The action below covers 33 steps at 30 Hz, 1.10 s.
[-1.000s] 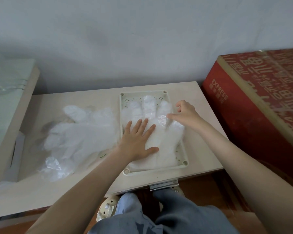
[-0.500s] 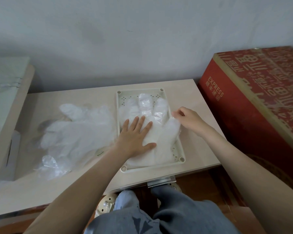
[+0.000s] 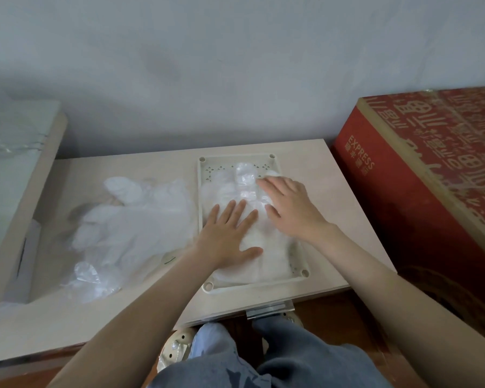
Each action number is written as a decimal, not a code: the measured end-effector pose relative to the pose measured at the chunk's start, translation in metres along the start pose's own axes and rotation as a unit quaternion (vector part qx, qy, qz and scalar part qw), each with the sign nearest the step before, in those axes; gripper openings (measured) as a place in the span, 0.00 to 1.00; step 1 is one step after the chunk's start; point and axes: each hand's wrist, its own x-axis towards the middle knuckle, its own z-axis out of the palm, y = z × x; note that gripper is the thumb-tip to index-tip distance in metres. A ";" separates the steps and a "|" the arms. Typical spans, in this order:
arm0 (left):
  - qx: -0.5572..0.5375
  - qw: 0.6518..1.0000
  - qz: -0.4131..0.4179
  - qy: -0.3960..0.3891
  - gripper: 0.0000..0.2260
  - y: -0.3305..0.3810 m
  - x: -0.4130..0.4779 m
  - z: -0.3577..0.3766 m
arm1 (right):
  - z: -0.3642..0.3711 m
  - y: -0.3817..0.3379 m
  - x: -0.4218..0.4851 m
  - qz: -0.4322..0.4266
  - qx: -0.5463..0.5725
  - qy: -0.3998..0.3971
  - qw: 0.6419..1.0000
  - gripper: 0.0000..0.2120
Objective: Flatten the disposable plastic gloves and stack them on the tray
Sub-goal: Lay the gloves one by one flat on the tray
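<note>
A cream perforated tray lies on the low wooden table. A clear plastic glove is spread across the tray, fingers pointing away from me. My left hand presses flat on the glove's palm area. Beside it, my right hand lies flat with straight fingers on the glove's right fingers. A loose pile of more clear gloves sits on the table left of the tray, crumpled at its near end.
A large red cardboard box stands against the table's right edge. A pale raised surface borders the left side. A grey wall rises behind. My legs in jeans are below the table's front edge.
My right hand let go of the glove's edge at the tray's right side and now lies flat on the glove's fingers. My left hand stayed pressed on the glove.
</note>
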 end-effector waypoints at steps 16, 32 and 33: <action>-0.058 0.986 -0.049 0.146 0.35 -0.004 -0.012 -0.019 | 0.013 -0.013 0.015 0.101 -0.110 -0.129 0.980 0.28; -0.116 0.916 -0.358 0.137 0.09 -0.088 -0.097 0.000 | -0.014 -0.072 0.016 0.046 0.038 -0.158 0.986 0.27; -0.114 0.916 -0.360 0.140 0.08 -0.088 -0.098 -0.001 | -0.015 -0.074 0.016 0.046 0.040 -0.162 0.985 0.26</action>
